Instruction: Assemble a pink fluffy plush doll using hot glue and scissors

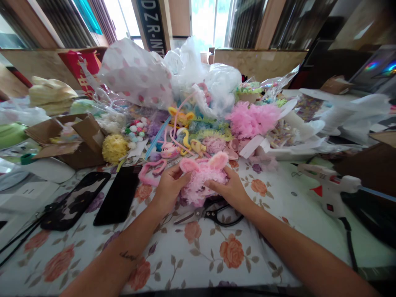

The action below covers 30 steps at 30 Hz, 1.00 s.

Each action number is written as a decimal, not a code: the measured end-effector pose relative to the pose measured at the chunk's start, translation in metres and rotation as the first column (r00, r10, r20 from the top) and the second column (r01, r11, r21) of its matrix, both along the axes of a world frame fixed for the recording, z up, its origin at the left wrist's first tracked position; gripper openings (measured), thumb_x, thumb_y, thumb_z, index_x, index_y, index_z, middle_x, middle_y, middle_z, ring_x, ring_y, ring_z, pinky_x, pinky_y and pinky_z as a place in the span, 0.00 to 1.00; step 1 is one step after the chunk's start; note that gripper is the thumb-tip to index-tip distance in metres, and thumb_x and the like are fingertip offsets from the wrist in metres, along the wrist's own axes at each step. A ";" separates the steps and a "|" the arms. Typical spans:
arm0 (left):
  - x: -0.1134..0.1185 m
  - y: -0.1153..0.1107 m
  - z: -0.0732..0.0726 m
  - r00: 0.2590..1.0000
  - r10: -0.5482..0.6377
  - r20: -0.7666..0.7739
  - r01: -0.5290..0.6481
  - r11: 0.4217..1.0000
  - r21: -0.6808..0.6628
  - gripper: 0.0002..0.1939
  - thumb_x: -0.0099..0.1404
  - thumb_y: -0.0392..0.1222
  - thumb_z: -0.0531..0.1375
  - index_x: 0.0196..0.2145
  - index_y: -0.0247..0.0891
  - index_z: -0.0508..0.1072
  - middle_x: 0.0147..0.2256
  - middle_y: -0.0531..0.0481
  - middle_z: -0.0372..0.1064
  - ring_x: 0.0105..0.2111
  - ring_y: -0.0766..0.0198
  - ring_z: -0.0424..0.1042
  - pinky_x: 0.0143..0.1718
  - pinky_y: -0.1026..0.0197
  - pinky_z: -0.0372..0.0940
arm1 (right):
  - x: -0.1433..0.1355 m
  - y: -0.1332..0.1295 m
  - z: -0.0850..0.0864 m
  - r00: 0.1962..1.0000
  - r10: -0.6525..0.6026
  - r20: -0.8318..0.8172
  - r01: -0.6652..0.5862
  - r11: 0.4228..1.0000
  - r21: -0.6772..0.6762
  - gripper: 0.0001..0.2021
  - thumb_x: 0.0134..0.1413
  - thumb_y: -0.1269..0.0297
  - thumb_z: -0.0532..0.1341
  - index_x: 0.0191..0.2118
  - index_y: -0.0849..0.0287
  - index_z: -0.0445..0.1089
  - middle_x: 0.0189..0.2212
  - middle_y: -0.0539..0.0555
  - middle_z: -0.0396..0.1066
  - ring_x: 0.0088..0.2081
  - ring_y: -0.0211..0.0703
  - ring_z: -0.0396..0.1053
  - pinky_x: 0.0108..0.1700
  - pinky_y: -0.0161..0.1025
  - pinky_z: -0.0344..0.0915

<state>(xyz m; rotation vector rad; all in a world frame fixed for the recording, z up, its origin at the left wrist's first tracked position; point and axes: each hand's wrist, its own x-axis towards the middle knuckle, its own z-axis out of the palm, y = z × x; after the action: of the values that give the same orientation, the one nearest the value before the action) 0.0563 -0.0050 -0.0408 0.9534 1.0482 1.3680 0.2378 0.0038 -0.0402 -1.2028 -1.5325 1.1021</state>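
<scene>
A fluffy pink plush head with two upright rounded ears (204, 181) is held up between my hands, just above the flowered tablecloth. My left hand (169, 186) grips its left side, thumb toward the front. On the other side my right hand (232, 187) holds it, with the thumb pressed across the lower front. Black-handled scissors (224, 216) lie on the cloth right below the plush, their blades pointing left. Close to my left hand rests a curled pink fuzzy strip (150, 173).
Two dark phones (117, 198) lie at the left beside a cardboard box (69, 142). A white glue gun (332, 187) stands at the right with its cord. Behind are a yellow pompom (115, 149), pink ruffled trim (253, 119) and heaped plastic bags (136, 74).
</scene>
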 end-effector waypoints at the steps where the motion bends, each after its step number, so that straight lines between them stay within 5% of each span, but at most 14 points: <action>1: 0.000 0.000 0.000 1.000 0.005 -0.012 -0.005 1.000 -0.004 0.18 0.49 0.40 0.72 0.39 0.36 0.79 0.35 0.47 0.78 0.30 0.63 0.75 0.28 0.66 0.66 | 0.000 0.000 0.000 1.000 0.001 0.001 -0.001 1.000 -0.009 0.22 0.42 0.53 0.69 0.43 0.59 0.72 0.35 0.52 0.75 0.36 0.46 0.70 0.40 0.41 0.67; 9: 0.000 -0.002 -0.001 0.998 0.066 0.022 -0.067 0.995 0.073 0.15 0.52 0.43 0.71 0.38 0.38 0.79 0.35 0.48 0.78 0.35 0.62 0.75 0.38 0.64 0.69 | -0.002 0.004 -0.001 0.987 0.089 -0.131 -0.098 0.994 -0.057 0.24 0.44 0.55 0.69 0.47 0.58 0.70 0.39 0.53 0.75 0.40 0.46 0.72 0.44 0.42 0.69; 19: 0.014 -0.017 0.010 0.981 0.183 -0.062 -0.181 0.983 0.029 0.11 0.49 0.40 0.72 0.32 0.37 0.80 0.22 0.53 0.73 0.25 0.66 0.70 0.23 0.68 0.63 | 0.011 0.015 0.002 0.972 0.236 0.004 -0.235 0.969 -0.070 0.25 0.41 0.53 0.71 0.45 0.58 0.72 0.40 0.53 0.75 0.44 0.50 0.71 0.47 0.44 0.68; 30: 0.025 -0.018 0.007 0.965 0.254 -0.071 -0.252 0.967 0.034 0.09 0.52 0.42 0.70 0.32 0.38 0.80 0.26 0.53 0.76 0.28 0.65 0.72 0.29 0.66 0.66 | 0.009 0.013 0.001 0.990 0.075 0.119 -0.061 0.991 -0.117 0.25 0.34 0.46 0.71 0.36 0.61 0.73 0.31 0.52 0.72 0.35 0.47 0.68 0.40 0.43 0.67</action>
<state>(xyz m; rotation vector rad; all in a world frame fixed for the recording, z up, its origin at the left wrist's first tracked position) 0.0811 -0.0230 -0.0337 0.9177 1.2464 1.5665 0.2472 0.0170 -0.0389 -1.3251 -1.6339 1.1925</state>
